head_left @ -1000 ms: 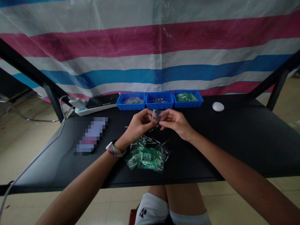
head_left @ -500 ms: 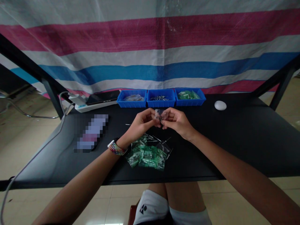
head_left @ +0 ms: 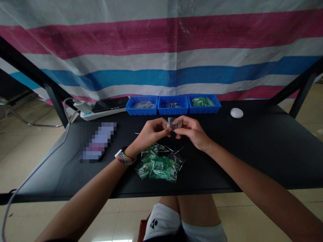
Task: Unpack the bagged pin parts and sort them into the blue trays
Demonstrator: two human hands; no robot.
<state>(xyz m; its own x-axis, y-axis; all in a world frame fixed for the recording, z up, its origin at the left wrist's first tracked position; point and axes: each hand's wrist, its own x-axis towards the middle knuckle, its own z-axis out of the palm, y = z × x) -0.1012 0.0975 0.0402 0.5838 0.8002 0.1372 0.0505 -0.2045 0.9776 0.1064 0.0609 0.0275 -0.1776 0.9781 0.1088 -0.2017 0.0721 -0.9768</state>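
small clear bag (head_left: 172,123) held above black table (head_left: 252,148), pinched between both hands. left hand (head_left: 151,132) fingers closed on bag's left edge; right hand (head_left: 191,131) fingers closed on right edge. pile of green packets (head_left: 157,166) and loose metal pins (head_left: 164,148) below hands. three blue trays (head_left: 173,105) behind.

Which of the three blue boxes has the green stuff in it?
The right blue box, nearest the white egg-shaped thing. The middle blue box holds metal pins, and the left blue box holds clear packets.
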